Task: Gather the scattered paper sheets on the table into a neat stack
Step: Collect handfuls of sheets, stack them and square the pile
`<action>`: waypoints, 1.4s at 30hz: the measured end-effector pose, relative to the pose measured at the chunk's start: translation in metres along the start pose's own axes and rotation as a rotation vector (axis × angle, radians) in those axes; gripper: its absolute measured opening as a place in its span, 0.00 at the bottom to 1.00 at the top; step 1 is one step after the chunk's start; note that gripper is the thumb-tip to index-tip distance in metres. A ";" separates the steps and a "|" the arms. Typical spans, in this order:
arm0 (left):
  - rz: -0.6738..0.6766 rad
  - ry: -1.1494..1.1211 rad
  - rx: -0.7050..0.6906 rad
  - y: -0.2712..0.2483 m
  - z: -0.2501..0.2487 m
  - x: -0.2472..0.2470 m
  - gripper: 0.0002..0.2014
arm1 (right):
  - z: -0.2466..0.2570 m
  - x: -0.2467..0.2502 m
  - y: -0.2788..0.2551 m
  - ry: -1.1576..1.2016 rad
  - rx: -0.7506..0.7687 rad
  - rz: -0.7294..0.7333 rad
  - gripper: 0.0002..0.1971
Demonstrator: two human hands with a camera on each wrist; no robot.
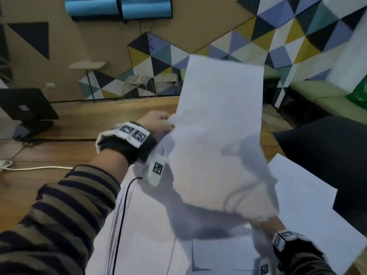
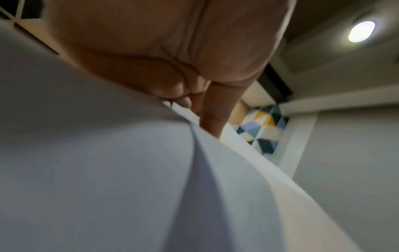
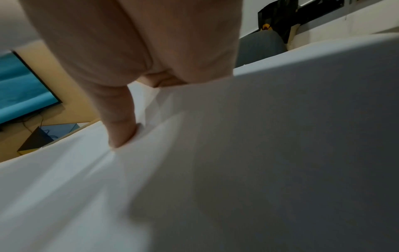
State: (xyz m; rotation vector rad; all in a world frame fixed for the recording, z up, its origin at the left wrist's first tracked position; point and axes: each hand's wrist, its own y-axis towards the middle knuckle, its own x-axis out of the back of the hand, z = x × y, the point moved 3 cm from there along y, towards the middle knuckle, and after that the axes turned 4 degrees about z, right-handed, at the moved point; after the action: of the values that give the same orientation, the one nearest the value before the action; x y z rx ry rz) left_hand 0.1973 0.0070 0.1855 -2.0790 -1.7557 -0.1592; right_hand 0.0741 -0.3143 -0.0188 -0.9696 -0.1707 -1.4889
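The left hand (image 1: 158,124) pinches the far left edge of the lifted sheets (image 1: 218,135), fingers closed on the paper, while the right hand (image 3: 151,51) clamps the near lower edge, its thumb (image 3: 121,122) pressed into the surface; the bundle is held raised and tilted above the table (image 1: 59,151), likely so its edges can be squared. More loose sheets (image 1: 309,195) lie flat below, ungathered.

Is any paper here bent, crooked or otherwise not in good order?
Yes. The lifted sheets, held by the left hand and right hand, are buckled and creased near the fingers. One loose sheet lies skewed at the table's right side, apart from the rest.
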 end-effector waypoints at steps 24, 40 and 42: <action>0.170 0.459 -0.015 0.054 0.111 -0.148 0.23 | -0.041 -0.026 0.006 0.438 -0.090 0.241 0.23; 0.050 0.572 0.567 -0.016 0.207 -0.073 0.44 | -0.056 -0.019 0.011 0.564 -0.160 0.109 0.25; 0.094 0.521 0.567 -0.026 0.205 -0.076 0.39 | -0.060 -0.019 0.014 0.574 -0.172 0.115 0.32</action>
State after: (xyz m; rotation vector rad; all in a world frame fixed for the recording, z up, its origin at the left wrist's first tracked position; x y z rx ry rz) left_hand 0.1217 0.0183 -0.0206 -1.5273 -1.2080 -0.1386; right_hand 0.0562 -0.3404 -0.0748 -0.6378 0.4258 -1.6322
